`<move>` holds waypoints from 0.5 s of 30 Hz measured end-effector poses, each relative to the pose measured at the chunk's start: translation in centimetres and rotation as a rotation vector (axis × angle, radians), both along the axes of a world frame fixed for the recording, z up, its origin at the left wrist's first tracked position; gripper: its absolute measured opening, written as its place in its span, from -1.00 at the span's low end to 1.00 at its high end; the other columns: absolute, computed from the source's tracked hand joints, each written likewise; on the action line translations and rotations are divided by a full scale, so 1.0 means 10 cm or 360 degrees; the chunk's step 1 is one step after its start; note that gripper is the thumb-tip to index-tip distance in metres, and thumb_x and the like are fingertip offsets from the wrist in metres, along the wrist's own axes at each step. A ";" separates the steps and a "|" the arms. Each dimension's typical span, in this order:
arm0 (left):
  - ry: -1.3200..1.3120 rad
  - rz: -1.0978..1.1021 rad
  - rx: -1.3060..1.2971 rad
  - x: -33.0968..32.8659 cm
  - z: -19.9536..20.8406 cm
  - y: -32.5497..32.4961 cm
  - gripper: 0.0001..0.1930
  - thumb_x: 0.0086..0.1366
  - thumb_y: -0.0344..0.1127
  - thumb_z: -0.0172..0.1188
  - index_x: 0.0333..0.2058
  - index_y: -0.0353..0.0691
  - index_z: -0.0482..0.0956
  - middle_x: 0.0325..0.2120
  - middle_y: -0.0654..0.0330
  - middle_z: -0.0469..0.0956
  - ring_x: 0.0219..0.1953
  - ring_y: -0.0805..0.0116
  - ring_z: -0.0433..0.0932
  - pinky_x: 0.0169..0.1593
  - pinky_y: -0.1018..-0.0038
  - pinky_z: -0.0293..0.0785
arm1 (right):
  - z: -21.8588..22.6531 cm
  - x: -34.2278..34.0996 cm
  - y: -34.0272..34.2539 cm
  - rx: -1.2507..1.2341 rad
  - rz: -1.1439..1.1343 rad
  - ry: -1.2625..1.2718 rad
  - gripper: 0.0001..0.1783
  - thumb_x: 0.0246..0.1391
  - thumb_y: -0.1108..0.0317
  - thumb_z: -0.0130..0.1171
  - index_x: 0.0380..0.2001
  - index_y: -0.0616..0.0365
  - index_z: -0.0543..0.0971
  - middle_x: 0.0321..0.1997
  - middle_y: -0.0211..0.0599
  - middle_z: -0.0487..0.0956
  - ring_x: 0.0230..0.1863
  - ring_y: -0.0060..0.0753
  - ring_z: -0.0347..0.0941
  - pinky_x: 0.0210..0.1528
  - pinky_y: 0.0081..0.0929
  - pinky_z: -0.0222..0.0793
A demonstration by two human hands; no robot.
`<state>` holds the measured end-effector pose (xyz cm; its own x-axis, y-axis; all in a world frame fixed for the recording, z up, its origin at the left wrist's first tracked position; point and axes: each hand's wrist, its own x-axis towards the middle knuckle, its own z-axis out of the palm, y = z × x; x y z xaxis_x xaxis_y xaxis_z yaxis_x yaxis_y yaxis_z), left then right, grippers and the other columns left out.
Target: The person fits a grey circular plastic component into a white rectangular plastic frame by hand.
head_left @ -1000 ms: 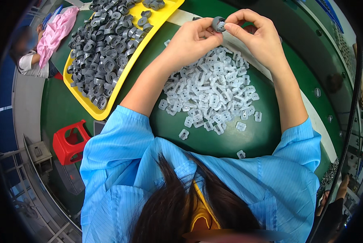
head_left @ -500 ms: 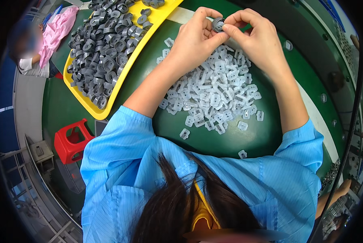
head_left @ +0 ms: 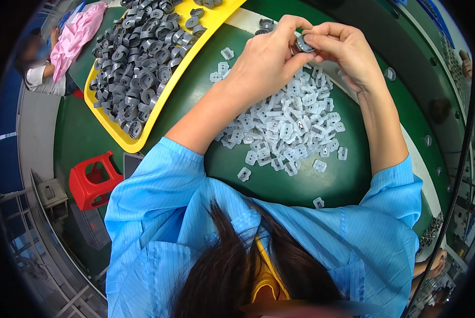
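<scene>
1. From my head view, the left hand [head_left: 265, 62] has its thumb and fingers closed around a grey part [head_left: 304, 44]; some of that grip is hidden from me.
2. I see the right hand [head_left: 350, 54] with thumb and forefinger pinched at the right side of the same part.
3. That part sits between the 2 hands, above the far edge of a pile of translucent white clips [head_left: 285, 124] on the green table [head_left: 322, 188].
4. Just beyond the left hand, I make out 2 loose grey pieces [head_left: 266, 24].
5. To my left, a yellow tray [head_left: 214, 27] bears a heap of similar grey pieces [head_left: 136, 69].
6. I have 1 stray clip [head_left: 318, 203] near the blue shirt [head_left: 295, 233], and a red stool [head_left: 95, 181] at the left.
</scene>
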<state>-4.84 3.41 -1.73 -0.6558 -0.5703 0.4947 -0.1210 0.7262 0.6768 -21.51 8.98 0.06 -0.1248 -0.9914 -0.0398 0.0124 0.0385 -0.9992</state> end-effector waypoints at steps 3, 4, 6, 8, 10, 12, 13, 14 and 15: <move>-0.0016 -0.0065 0.0041 0.04 -0.01 -0.07 -0.62 0.10 -0.44 0.31 -0.11 -0.25 0.40 -0.59 0.27 0.45 -0.58 0.55 0.42 -0.47 0.61 0.38 | 0.01 -0.07 -0.01 0.0041 0.0099 -0.0053 -0.80 -0.03 0.43 0.26 -0.31 0.30 0.60 -0.43 -0.32 0.60 -0.46 -0.64 0.48 -0.33 -0.73 0.42; -0.0100 -0.0104 0.0068 0.08 0.05 -0.09 -0.65 0.07 -0.44 0.32 -0.15 -0.23 0.45 -0.55 0.27 0.46 -0.51 0.51 0.45 -0.40 0.57 0.41 | 0.04 -0.08 0.00 0.0112 0.0135 -0.0072 -0.79 -0.02 0.44 0.26 -0.29 0.31 0.59 -0.42 -0.32 0.60 -0.46 -0.64 0.48 -0.32 -0.73 0.42; -0.0133 -0.0202 0.0082 0.10 0.05 -0.14 -0.65 0.06 -0.44 0.32 -0.16 -0.21 0.46 -0.53 0.25 0.46 -0.49 0.48 0.46 -0.36 0.55 0.43 | 0.11 -0.07 0.05 0.0188 0.0216 0.0006 -0.76 -0.06 0.48 0.25 -0.27 0.32 0.56 -0.44 -0.33 0.59 -0.44 -0.64 0.50 -0.30 -0.71 0.42; -0.0199 -0.0335 0.0160 0.12 0.04 -0.15 -0.66 0.05 -0.43 0.32 -0.16 -0.19 0.48 -0.49 0.22 0.48 -0.43 0.37 0.50 -0.29 0.48 0.46 | 0.14 -0.06 0.06 0.0175 0.0246 0.0167 -0.77 -0.09 0.50 0.24 -0.29 0.32 0.56 -0.45 -0.34 0.58 -0.43 -0.64 0.49 -0.30 -0.71 0.41; -0.0192 -0.0278 0.0071 0.12 0.03 -0.13 -0.65 0.05 -0.44 0.31 -0.15 -0.19 0.47 -0.49 0.21 0.48 -0.42 0.35 0.51 -0.29 0.47 0.46 | 0.13 -0.02 0.07 0.0126 0.0204 0.0427 -0.79 -0.16 0.55 0.18 -0.34 0.32 0.54 -0.48 -0.39 0.56 -0.43 -0.68 0.47 -0.29 -0.69 0.38; -0.0192 -0.0222 -0.0011 0.09 0.02 -0.11 -0.64 0.06 -0.44 0.31 -0.13 -0.18 0.47 -0.49 0.21 0.49 -0.42 0.32 0.52 -0.30 0.46 0.46 | 0.09 0.08 0.06 -0.0032 0.0094 0.0466 -0.79 -0.15 0.55 0.16 -0.34 0.31 0.55 -0.47 -0.40 0.56 -0.44 -0.69 0.46 -0.29 -0.70 0.38; -0.0153 -0.0149 -0.0054 0.07 0.01 -0.10 -0.62 0.07 -0.43 0.30 -0.10 -0.18 0.46 -0.47 0.20 0.50 -0.40 0.30 0.53 -0.28 0.44 0.46 | 0.07 0.10 0.07 -0.0190 -0.0028 0.0509 -0.80 -0.14 0.55 0.15 -0.34 0.30 0.55 -0.46 -0.41 0.56 -0.44 -0.70 0.45 -0.29 -0.70 0.38; -0.0115 -0.0074 -0.0096 0.05 0.01 -0.09 -0.60 0.08 -0.42 0.29 -0.08 -0.17 0.45 -0.45 0.18 0.52 -0.37 0.27 0.54 -0.26 0.43 0.46 | 0.05 0.07 0.06 -0.0200 0.0013 0.0301 -0.79 -0.12 0.56 0.13 -0.32 0.30 0.55 -0.40 -0.40 0.56 -0.39 -0.70 0.45 -0.28 -0.70 0.38; -0.0118 -0.0073 -0.0091 0.05 0.00 -0.08 -0.60 0.08 -0.42 0.29 -0.08 -0.17 0.45 -0.45 0.18 0.52 -0.37 0.27 0.54 -0.26 0.43 0.46 | 0.00 0.01 0.04 -0.0154 0.0048 0.0111 -0.77 -0.10 0.53 0.12 -0.27 0.25 0.54 -0.37 -0.43 0.55 -0.35 -0.68 0.43 -0.25 -0.69 0.35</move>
